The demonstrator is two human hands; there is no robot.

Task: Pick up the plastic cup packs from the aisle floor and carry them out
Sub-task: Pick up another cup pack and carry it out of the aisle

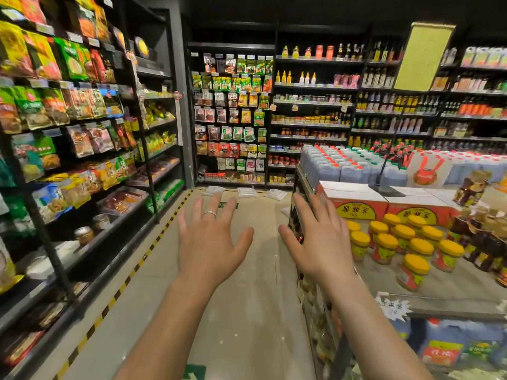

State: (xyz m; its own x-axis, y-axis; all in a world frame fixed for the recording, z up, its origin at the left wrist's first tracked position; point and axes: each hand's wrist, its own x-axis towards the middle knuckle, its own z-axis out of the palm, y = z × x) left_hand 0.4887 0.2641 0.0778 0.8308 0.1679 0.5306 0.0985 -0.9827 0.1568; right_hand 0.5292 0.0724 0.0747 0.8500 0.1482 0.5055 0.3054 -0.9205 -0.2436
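Observation:
Three clear plastic cup packs lie on the aisle floor at the far end, by the foot of the back shelves: one on the left, one in the middle, one on the right. Both my arms reach forward at chest height over the floor. My left hand has its fingers spread and holds nothing; a ring sits on one finger. My right hand is also spread and empty, close beside the corner of the display stand. Both hands are well short of the packs.
Snack shelves line the left side, with a yellow-black tape line along the floor. A display stand on the right carries yellow-lidded jars, red cartons and jugs. Sauce shelves close the far end. The floor runs between them.

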